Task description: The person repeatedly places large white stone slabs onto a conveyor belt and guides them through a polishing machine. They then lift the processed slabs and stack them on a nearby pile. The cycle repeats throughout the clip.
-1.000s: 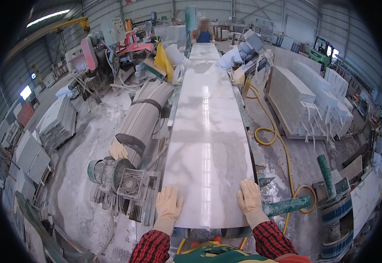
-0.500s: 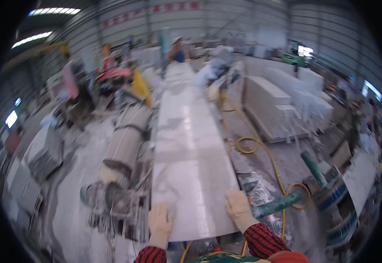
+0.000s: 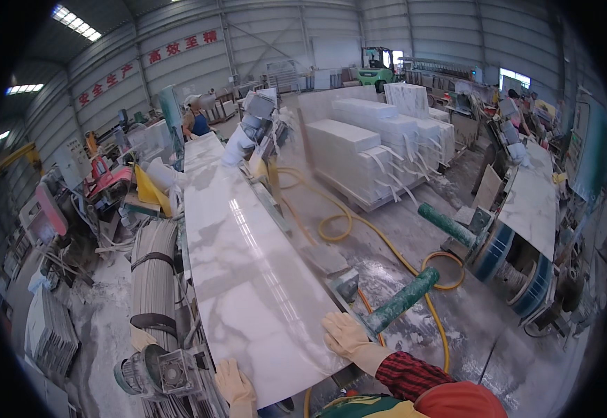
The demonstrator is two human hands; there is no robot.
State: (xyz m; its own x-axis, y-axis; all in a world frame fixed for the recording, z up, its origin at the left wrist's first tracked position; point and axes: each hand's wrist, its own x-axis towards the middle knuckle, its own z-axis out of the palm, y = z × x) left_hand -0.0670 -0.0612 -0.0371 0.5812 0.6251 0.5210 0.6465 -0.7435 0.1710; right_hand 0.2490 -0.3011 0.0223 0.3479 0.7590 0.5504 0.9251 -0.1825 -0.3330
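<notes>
A long, polished white marble slab (image 3: 258,279) with grey veins stretches away from me on a machine bed. My left hand (image 3: 236,383), in a cream glove, rests at the slab's near left edge with its fingers stretched out. On the near right edge, my right hand (image 3: 351,340) lies in the same kind of glove, its palm down and fingers extended over the surface. Neither hand is wrapped around anything. Just right of my right hand, a green roller (image 3: 404,299) sticks out sideways from the machine.
A motor (image 3: 157,373) and a strapped grey bundle (image 3: 153,279) stand left of the slab. A yellow hose (image 3: 380,237) runs over the wet floor on the right. Strapped stone blocks (image 3: 352,157) stand beyond it. A person (image 3: 196,120) is at the slab's far end.
My view has swung to the right, so the slab now appears farther left and slanted. Both hands remain at its near edges, with fingers still extended.
</notes>
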